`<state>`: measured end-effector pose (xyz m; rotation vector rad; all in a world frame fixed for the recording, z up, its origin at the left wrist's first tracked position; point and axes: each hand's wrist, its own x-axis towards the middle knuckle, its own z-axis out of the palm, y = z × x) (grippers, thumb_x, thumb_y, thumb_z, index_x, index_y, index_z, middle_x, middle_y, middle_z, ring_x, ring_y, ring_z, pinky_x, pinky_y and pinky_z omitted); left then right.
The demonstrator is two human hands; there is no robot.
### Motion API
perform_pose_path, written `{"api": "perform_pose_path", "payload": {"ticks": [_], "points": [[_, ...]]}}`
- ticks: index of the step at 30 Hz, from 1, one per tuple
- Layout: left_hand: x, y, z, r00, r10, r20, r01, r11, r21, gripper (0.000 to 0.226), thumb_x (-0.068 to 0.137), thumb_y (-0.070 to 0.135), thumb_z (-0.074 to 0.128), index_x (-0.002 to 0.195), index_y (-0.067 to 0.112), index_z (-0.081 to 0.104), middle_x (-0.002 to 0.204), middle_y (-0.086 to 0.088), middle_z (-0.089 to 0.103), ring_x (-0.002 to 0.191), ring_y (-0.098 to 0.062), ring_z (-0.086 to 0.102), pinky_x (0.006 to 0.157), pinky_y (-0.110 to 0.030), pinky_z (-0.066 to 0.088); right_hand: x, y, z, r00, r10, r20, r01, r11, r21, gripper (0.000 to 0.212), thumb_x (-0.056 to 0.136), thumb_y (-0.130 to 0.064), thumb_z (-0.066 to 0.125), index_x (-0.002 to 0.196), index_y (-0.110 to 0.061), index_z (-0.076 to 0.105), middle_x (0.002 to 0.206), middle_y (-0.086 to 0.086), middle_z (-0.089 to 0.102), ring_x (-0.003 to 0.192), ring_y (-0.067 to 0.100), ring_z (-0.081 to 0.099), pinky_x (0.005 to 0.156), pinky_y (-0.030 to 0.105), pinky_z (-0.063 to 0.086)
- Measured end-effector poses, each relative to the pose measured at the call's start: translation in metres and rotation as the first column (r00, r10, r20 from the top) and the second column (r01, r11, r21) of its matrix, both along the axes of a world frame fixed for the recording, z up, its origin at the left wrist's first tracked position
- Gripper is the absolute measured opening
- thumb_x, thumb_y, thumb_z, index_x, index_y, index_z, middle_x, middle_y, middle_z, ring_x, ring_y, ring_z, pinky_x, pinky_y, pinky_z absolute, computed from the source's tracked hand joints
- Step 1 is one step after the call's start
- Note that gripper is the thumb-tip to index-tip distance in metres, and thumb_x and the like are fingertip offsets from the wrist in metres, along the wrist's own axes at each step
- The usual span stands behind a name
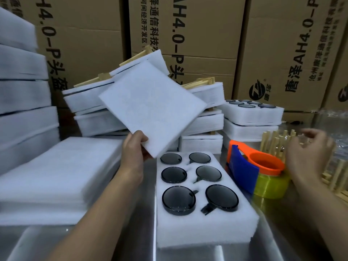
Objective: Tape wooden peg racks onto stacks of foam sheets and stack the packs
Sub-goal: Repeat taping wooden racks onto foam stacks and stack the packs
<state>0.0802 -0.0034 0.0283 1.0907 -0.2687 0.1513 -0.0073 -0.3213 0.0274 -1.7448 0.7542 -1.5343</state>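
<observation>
1. The left hand has its grip pinched on the bottom corner of a single foam sheet, thumb on top. The sheet hangs tilted in the air over the far end of the foam tray, which lies mid-table toward the near edge. Held by one corner only, a sheet this light could, I'd say, flop or slip out of the pinch and land crooked.
2. Six dark discs sit uncovered in the tray's pockets. If the sheet comes down skewed, some would stay bare, and a dragging corner might lift one out of its pocket.
3. The right hand is over the wooden peg racks at the table's right edge. Its fingers are curled but blurred, so I cannot tell whether that grip has closed on anything. The racks stand crowded together, so pulling one out could snag its pegs on a neighbour and tip the lot.
4. The tape dispenser rests on its yellow roll between tray and racks, just beside the tray. A forearm swinging back with a rack could knock it onto the discs.
5. The finished packs toward the far edge are piled unevenly, the top ones leaning. Another pack set there carelessly could start a slide.
</observation>
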Motion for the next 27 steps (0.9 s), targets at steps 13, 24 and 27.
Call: {"api": "perform_pose_path", "payload": {"ticks": [13, 24, 27], "points": [[-0.026, 0.020, 0.015, 0.832, -0.514, -0.209, 0.531, 0.628, 0.569, 0.045, 0.058, 0.053, 0.077, 0.054, 0.008, 0.070, 0.049, -0.010, 0.061, 0.035, -0.016, 0.054, 0.037, -0.018, 0.043, -0.023, 0.097, 0.016, 0.233, 0.972, 0.032, -0.901, 0.203, 0.384, 0.032, 0.064, -0.022, 0.072, 0.095, -0.015, 0.072, 0.088, 0.003, 0.076, 0.072, 0.013, 0.072, 0.055, 0.017, 0.052], [-0.013, 0.031, 0.014, 0.965, -0.110, -0.240, 0.261, 0.269, 0.927, 0.071, 0.076, 0.069, 0.055, 0.029, 0.017, 0.053, 0.034, 0.001, 0.046, 0.030, -0.011, 0.038, 0.041, -0.016, 0.034, -0.033, 0.094, 0.024, 0.201, 0.846, -0.494, -0.713, 0.472, 0.519, 0.030, 0.046, -0.051, 0.076, 0.055, -0.024, 0.067, 0.057, -0.001, 0.050, 0.050, 0.011, 0.040, 0.046, 0.022, 0.025], [-0.013, 0.030, 0.016, 0.974, -0.100, -0.201, 0.220, 0.241, 0.945, 0.071, 0.076, 0.073, 0.049, 0.032, 0.017, 0.052, 0.033, 0.002, 0.043, 0.030, -0.011, 0.036, 0.042, -0.018, 0.034, -0.033, 0.094, 0.024, 0.227, 0.913, -0.339, -0.738, 0.388, 0.551, 0.025, 0.058, -0.036, 0.076, 0.062, -0.017, 0.061, 0.047, -0.003, 0.045, 0.037, 0.007, 0.037, 0.034, 0.015, 0.022]]}}
